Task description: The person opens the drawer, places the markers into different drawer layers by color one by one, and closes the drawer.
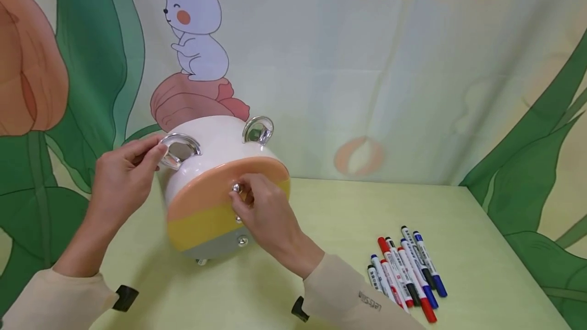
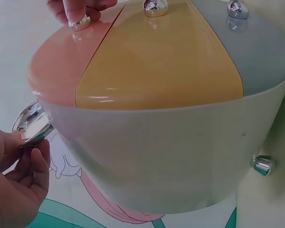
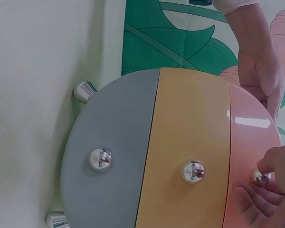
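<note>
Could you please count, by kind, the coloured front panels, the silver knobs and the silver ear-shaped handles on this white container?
Coloured front panels: 3
Silver knobs: 3
Silver ear-shaped handles: 2
Total: 8

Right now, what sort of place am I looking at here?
Likely a staged tabletop set, perhaps in a studio or playroom: a wrinkled fabric backdrop printed with a white cartoon rabbit hangs behind a pale yellow-green table, where slim white markers with red, blue and black ends lie.
</note>
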{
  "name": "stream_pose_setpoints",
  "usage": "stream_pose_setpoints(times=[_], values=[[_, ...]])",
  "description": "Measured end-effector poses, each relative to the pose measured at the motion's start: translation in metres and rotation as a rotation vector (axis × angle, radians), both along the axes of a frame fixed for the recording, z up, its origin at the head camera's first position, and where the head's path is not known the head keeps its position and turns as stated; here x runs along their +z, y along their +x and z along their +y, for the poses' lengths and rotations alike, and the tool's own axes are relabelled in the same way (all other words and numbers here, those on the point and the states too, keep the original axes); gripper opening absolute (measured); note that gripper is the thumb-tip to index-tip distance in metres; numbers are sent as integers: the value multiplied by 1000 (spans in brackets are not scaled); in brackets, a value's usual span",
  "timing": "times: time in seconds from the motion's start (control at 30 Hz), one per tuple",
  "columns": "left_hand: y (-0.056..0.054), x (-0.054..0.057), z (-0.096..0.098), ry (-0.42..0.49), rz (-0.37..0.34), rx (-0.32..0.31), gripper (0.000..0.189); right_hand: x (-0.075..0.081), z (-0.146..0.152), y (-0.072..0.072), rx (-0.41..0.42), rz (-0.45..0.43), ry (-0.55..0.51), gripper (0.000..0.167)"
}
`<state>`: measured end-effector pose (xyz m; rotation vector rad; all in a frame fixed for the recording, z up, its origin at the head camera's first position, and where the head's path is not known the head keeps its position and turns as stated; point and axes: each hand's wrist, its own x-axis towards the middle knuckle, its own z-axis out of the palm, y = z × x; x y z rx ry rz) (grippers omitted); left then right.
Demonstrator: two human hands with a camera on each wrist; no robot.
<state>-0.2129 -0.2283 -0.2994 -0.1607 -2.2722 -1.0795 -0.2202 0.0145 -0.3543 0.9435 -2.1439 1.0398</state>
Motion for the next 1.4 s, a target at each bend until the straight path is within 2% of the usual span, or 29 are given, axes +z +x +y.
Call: stream_pose_setpoints(times=[0.27, 0.57, 0.87, 1.13, 1.4], values=[[8, 2, 7, -26, -36, -51, 37, 0, 12, 5, -7, -21, -7, 12], [12, 3, 18, -20, -8, -107, 34, 0, 26, 13, -9, -15, -32, 14], [14, 1, 30, -11, 2, -128, 33, -1, 41, 20, -15, -4, -46, 14], [18, 1, 41, 20, 30, -187, 31, -2, 53, 26, -3, -21, -73, 15], [25, 3, 50, 2, -2, -188, 30, -2, 64, 31, -17, -2, -72, 17]])
